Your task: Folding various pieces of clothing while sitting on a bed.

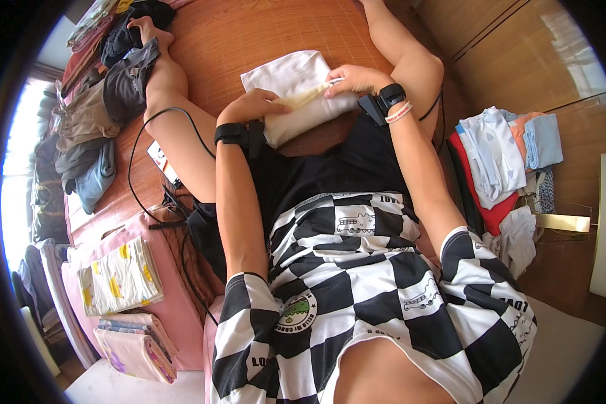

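Note:
A white cloth (292, 71), partly folded over and cream-coloured on its near fold, lies on the reddish-brown mat between my legs. My left hand (249, 106) is closed on the left end of the near fold, thumb and fingers on the fabric. At the right end of that fold, my right hand (358, 79) pinches the upper edge. The kind of garment cannot be made out. Both wrists carry black strapped devices, and a white band circles the right wrist.
Rumpled grey and tan clothes (94, 111) pile along the left. Folded garments (495, 155) are stacked at the right. Patterned folded cloths (120, 279) rest on a pink surface at lower left. A black cable (140, 138) loops over my left leg near a phone-like object (163, 163).

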Demonstrator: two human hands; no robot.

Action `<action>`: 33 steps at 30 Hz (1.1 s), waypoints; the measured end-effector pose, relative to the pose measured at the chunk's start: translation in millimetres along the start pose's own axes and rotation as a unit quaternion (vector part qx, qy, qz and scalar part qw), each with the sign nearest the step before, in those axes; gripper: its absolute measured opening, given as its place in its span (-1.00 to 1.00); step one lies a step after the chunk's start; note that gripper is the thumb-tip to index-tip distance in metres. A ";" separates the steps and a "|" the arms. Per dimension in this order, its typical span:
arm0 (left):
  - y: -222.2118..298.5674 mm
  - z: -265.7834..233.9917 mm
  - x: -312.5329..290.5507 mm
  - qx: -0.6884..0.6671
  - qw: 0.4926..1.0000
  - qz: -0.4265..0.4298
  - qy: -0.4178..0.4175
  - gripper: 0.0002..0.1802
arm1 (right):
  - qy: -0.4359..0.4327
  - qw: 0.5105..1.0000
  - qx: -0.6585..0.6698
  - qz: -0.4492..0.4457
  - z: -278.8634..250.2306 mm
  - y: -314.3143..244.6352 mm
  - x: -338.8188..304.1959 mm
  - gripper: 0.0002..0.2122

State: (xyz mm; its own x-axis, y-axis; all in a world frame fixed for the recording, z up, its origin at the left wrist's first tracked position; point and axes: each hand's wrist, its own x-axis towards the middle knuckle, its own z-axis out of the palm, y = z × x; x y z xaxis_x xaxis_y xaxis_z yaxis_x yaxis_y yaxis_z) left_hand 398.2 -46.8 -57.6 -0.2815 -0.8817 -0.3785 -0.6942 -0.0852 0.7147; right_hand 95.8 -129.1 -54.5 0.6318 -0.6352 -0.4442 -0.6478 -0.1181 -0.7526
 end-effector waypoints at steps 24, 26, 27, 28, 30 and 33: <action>-69.9 -3.9 109.6 -0.043 0.812 -0.016 0.582 -0.43 | 0.457 0.889 0.003 0.032 6.7 11.1 130.4 -0.63; -66.0 -8.8 101.8 -0.028 0.854 -0.068 0.514 -0.29 | 0.481 0.875 -0.025 0.050 22.1 13.1 120.5 -0.61; -63.5 -12.9 96.0 -0.039 0.896 -0.136 0.422 -0.22 | 0.491 0.868 -0.045 0.060 23.9 12.4 115.1 -0.62; -60.7 -12.6 89.9 0.018 0.897 -0.138 0.419 -0.12 | 0.534 0.842 -0.060 0.050 29.0 12.0 108.5 -0.62; -56.0 -9.5 75.8 -0.037 0.930 -0.055 0.362 -0.22 | 0.582 0.808 -0.072 0.056 35.5 13.0 92.2 -0.57; -44.5 -6.9 64.2 -0.233 0.941 0.042 0.241 -0.30 | 0.506 0.848 -0.078 0.135 36.6 11.4 73.9 -0.48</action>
State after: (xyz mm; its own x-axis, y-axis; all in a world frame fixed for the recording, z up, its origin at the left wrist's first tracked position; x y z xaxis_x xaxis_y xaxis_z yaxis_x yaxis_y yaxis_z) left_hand 415.6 -102.8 -109.6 0.0886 -0.9929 -0.0788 -0.2854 -0.1011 0.9531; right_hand 150.7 -149.5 -113.7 -0.1861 -0.9758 0.1150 -0.8092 0.0858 -0.5812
